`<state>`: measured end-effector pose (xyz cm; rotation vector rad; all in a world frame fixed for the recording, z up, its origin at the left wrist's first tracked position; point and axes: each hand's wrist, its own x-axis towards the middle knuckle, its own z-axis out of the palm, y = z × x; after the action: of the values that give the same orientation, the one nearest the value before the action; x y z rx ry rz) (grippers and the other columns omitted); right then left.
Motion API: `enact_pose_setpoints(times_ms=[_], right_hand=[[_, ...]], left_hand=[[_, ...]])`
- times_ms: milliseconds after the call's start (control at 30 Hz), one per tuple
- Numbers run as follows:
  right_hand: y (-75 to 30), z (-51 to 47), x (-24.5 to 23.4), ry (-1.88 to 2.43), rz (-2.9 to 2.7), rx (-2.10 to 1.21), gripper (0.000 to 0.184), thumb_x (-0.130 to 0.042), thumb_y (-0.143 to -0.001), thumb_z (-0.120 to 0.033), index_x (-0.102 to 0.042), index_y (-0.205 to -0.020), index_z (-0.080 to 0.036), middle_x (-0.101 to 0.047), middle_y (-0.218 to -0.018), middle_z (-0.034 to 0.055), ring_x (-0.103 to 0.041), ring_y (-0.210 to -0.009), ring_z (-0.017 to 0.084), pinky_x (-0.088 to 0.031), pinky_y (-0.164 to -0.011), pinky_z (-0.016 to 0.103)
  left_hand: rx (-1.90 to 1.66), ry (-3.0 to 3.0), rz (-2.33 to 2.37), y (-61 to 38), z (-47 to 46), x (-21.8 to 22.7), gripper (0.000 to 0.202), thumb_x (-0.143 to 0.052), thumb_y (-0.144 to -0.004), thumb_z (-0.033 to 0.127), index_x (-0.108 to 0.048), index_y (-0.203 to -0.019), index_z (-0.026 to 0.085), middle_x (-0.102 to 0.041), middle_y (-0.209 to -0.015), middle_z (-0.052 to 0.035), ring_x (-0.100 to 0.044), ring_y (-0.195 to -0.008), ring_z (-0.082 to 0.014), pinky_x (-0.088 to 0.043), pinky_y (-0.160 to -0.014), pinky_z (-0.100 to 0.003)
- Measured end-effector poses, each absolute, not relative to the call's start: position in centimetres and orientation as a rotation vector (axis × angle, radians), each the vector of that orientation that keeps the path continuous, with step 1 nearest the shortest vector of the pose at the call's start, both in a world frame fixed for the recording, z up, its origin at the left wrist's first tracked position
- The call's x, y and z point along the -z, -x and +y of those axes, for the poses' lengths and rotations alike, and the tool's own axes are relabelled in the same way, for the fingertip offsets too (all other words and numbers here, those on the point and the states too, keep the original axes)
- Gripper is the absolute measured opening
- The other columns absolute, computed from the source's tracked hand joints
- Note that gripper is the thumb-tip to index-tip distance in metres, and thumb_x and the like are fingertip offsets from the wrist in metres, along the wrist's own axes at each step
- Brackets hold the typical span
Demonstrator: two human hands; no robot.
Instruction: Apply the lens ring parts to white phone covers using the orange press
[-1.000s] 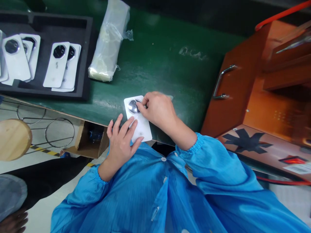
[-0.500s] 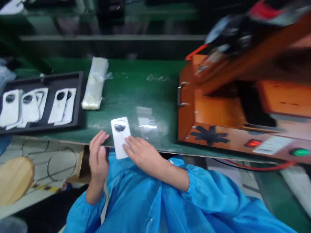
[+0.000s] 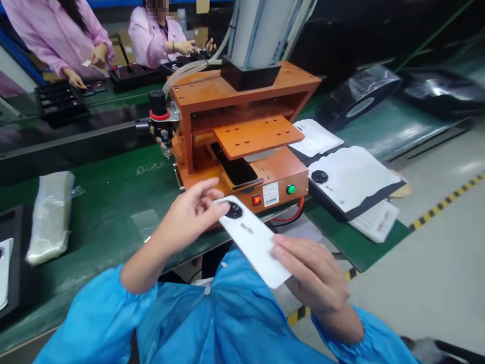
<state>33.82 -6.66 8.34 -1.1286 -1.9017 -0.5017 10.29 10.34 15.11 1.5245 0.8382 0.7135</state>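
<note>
A white phone back cover with a round black camera ring is held up slantwise in front of my blue smock. My right hand grips its lower end, fingers on the upper face. At the camera end, my left hand pinches the top corner, its thumb beside the ring and the other fingers curled. Just beyond stands an orange press machine with a dark phone-shaped bed under its raised orange plate.
Right of the press, a white phone back cover lies on stacked white sheets and a black tray. A plastic-wrapped bundle and a black tray are at left. Two people in pink smocks work across the bench.
The view has swung to the right toward the press. The phone back cover has been lifted from the bench edge, and my left hand, formerly beside it, now grips its camera end.
</note>
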Motion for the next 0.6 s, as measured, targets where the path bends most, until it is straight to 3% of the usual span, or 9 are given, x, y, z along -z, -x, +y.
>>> enact_pose_setpoints(times_ms=[67, 133, 233, 367, 600], right_hand=[[-35.4, -5.9, -7.6, 1.190, -1.809, 0.648, 0.046, -0.069, -0.093, -0.002, -0.074, -0.136, -0.016, -0.082, -0.121, 0.0150, -0.081, -0.107, 0.026, -0.067, -0.089, 0.037], [-36.7, -4.0, -7.0, 1.238, -1.733, 0.759, 0.055, -0.065, -0.094, -0.001, -0.070, -0.145, -0.021, -0.083, -0.122, 0.0119, -0.082, -0.106, 0.025, -0.068, -0.088, 0.036], [-38.4, -0.1, -6.1, 1.292, -1.639, 0.848, 0.046, -0.056, -0.101, -0.005, -0.075, -0.137, -0.025, -0.084, -0.118, 0.0091, -0.083, -0.103, 0.023, -0.068, -0.086, 0.034], [-39.8, 4.5, -5.2, 1.365, -1.591, 0.768, 0.038, -0.051, -0.105, -0.011, -0.082, -0.122, -0.024, -0.084, -0.119, 0.0091, -0.083, -0.107, 0.023, -0.070, -0.087, 0.036], [-40.4, 9.0, -4.9, 1.360, -1.726, 0.548, 0.039, -0.049, -0.110, -0.014, -0.079, -0.134, -0.022, -0.079, -0.134, 0.0120, -0.079, -0.120, 0.025, -0.066, -0.102, 0.039]], left_hand=[[-0.714, -1.419, 0.721, -14.5, 12.9, -15.5, 0.064, -0.087, -0.081, 0.043, -0.068, -0.135, 0.013, -0.078, -0.120, -0.0143, -0.073, -0.098, -0.0213, -0.056, -0.078, -0.030], [-0.766, -1.347, 0.663, -17.9, 14.8, -15.7, 0.051, -0.087, -0.082, 0.044, -0.073, -0.122, 0.015, -0.079, -0.115, -0.0133, -0.073, -0.094, -0.0207, -0.053, -0.074, -0.029], [-0.876, -1.289, 0.663, -20.8, 16.0, -15.5, 0.036, -0.088, -0.081, 0.041, -0.075, -0.104, 0.017, -0.079, -0.106, -0.0106, -0.072, -0.090, -0.0208, -0.050, -0.071, -0.030], [-0.954, -1.280, 0.637, -21.7, 16.1, -14.9, 0.031, -0.092, -0.073, 0.027, -0.075, -0.099, 0.018, -0.080, -0.106, -0.0088, -0.071, -0.092, -0.0195, -0.050, -0.071, -0.028], [-0.974, -1.161, 0.623, -22.5, 15.5, -15.0, 0.013, -0.081, -0.074, 0.018, -0.068, -0.076, 0.018, -0.069, -0.079, -0.0008, -0.063, -0.074, -0.0132, -0.043, -0.060, -0.024]])
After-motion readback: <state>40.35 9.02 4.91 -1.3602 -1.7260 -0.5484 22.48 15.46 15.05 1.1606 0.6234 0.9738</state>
